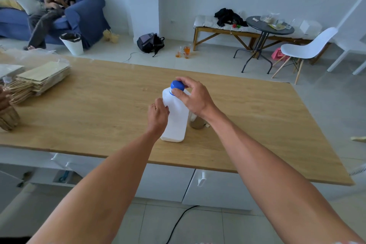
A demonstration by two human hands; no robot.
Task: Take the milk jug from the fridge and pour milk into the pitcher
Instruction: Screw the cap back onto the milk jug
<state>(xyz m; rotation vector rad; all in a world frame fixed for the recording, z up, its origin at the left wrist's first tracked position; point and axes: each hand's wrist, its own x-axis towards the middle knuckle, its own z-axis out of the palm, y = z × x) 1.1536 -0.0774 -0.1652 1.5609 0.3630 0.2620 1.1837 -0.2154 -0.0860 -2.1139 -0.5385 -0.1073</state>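
Note:
A white plastic milk jug (177,121) stands upright near the middle of the wooden table (99,105). My left hand (158,114) grips the jug's left side around its handle. Fingers of my right hand (193,96) pinch the blue cap (176,85) on top of the jug. The cap looks slightly tilted on the neck. Just right of the jug, a small pitcher (196,123) is mostly hidden behind my right wrist; only its lower part shows.
Stacks of paper bags (37,81) lie at the table's left end. White cabinets (217,186) sit under the table's near edge. Beyond the table are a seated person on a blue sofa (85,12), a white bin (72,43), a backpack (150,42), a round table (267,27) and a white chair (309,47).

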